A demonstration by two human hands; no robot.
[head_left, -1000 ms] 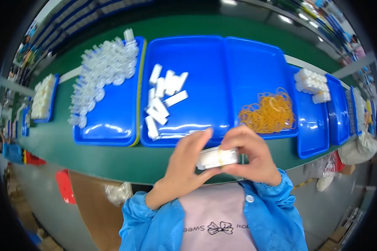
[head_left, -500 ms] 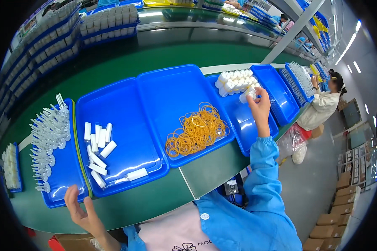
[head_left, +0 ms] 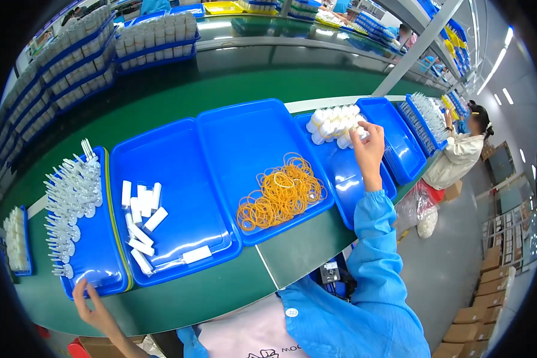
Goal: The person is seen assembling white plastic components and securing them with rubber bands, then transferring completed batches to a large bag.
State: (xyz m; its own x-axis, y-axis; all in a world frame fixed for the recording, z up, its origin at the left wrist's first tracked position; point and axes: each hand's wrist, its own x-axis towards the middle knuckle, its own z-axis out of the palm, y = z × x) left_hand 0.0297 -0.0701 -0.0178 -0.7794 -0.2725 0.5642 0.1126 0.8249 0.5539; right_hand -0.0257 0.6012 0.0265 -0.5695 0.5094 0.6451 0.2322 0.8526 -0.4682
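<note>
My right hand (head_left: 370, 147) is at the near right edge of a pile of small clear bottles with white caps (head_left: 335, 122), in a blue tray (head_left: 355, 179). Its thumb and fingers are curled against a bottle there, partly hidden by the hand. My left hand (head_left: 94, 313) is open with its fingers apart, low at the front edge of the leftmost blue tray (head_left: 95, 250). It holds nothing. In that tray, clear plastic pieces with thin stems (head_left: 71, 203) stand in rows.
One middle tray (head_left: 179, 209) has white cylinders (head_left: 142, 209) in clear sleeves; another (head_left: 235, 143) has orange rubber bands (head_left: 283, 194). Blue trays of bottles (head_left: 155, 45) are stacked behind. To the right, a metal post (head_left: 417, 48) slants up and a person (head_left: 462, 143) sits.
My left hand has moved left and down, away from the tray's right corner. My right hand has shifted slightly up, closer over the bottle pile. The view has tilted a little.
</note>
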